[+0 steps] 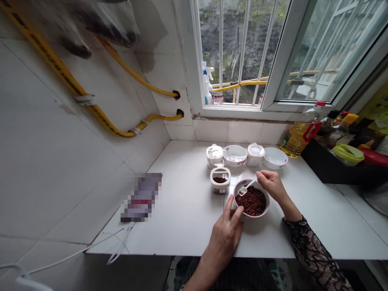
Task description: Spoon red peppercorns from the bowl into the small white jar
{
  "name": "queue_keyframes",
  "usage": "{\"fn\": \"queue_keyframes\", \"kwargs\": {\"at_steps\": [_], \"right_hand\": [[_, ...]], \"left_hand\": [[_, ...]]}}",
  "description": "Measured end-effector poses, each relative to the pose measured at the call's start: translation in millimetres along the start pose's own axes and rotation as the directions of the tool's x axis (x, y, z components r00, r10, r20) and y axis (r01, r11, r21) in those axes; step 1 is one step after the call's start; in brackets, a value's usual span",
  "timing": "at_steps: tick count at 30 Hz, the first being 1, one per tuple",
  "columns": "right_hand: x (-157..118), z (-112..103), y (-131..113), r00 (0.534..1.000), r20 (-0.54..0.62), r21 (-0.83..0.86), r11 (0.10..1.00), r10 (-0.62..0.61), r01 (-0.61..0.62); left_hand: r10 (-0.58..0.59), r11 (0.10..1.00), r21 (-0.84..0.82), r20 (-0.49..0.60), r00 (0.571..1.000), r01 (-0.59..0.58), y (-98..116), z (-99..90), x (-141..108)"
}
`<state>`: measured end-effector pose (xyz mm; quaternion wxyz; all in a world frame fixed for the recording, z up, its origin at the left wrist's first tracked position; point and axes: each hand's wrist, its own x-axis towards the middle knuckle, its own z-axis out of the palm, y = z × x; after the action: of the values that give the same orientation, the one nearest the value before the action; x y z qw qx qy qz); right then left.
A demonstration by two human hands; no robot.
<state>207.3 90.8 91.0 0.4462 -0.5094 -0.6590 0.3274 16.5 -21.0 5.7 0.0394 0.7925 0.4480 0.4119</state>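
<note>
The right hand (271, 185) pinches a white plastic scoop (247, 187) in narrow fingertips, its long axis slanting near-left, tip over dark red peppercorns (250, 201) in a white bowl (268, 201). The left hand (223, 246) rests spread fingers on the near-left rim

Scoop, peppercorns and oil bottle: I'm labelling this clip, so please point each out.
Scoop (247, 188), head view, on its white handle.
Peppercorns (250, 201), head view, on the middle of the heap.
Oil bottle (295, 139), head view, on the yellow oil inside.

Seemingly dark-red peppercorns (250, 201), black lace sleeve (315, 254)
</note>
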Motion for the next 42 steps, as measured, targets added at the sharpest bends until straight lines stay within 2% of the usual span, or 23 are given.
{"fn": "queue_keyframes", "kwargs": {"at_steps": [14, 17, 21, 23, 25, 27, 29, 31, 33, 36, 39, 42], "right_hand": [[3, 7, 0, 0.991, -0.074, 0.122, 0.988, 0.107, -0.098], [7, 13, -9, 0.991, -0.128, 0.099, 0.994, 0.047, -0.034], [12, 21, -29, 0.974, -0.189, -0.040, 0.992, -0.124, 0.118], [13, 27, -37, 0.943, -0.209, -0.169, 0.959, -0.259, 0.226], [14, 34, -42, 0.882, -0.169, -0.349, 0.863, -0.441, 0.364], [13, 42, -44, 0.793, -0.012, -0.505, 0.688, -0.610, 0.521], [11, 46, -46, 0.691, 0.165, -0.564, 0.508, -0.704, 0.651], [10, 45, -47, 0.630, 0.218, -0.569, 0.428, -0.745, 0.702], [9, 36, -48, 0.638, 0.144, -0.570, 0.464, -0.757, 0.678], [7, 15, -43, 0.723, 0.016, -0.542, 0.601, -0.691, 0.587], [5, -3, -29, 0.800, 0.016, -0.542, 0.667, -0.600, 0.511], [2, -10, -13, 0.812, 0.076, -0.563, 0.647, -0.579, 0.514]], "left_hand": [[0.013, 1.000, -0.011, -0.003, 1.000, -0.013, 0, 0.9, 0], [0.026, 1.000, 0.005, -0.016, 1.000, -0.026, 0, 1.2, 1], [0.034, 0.999, 0.018, -0.017, 0.999, -0.034, -1, 2.2, 0], [0.029, 1.000, 0.011, -0.010, 1.000, -0.029, -1, 2.7, 0], [0.025, 1.000, 0.003, -0.002, 1.000, -0.025, -1, 2.9, 0], [0.026, 1.000, 0.000, -0.003, 1.000, -0.026, -1, 2.7, 0], [0.031, 1.000, -0.003, -0.004, 1.000, -0.031, -1, 2.3, 1], [0.031, 1.000, -0.003, 0.000, 1.000, -0.031, -1, 1.7, 1], [0.026, 1.000, 0.007, 0.001, 1.000, -0.026, 0, 1.3, 1], [0.024, 0.999, 0.022, -0.006, 1.000, -0.024, 0, 1.3, 1], [0.023, 1.000, 0.018, -0.008, 1.000, -0.023, -1, 2.0, 0], [0.018, 1.000, 0.014, -0.010, 1.000, -0.018, -1, 2.1, 0]]}}
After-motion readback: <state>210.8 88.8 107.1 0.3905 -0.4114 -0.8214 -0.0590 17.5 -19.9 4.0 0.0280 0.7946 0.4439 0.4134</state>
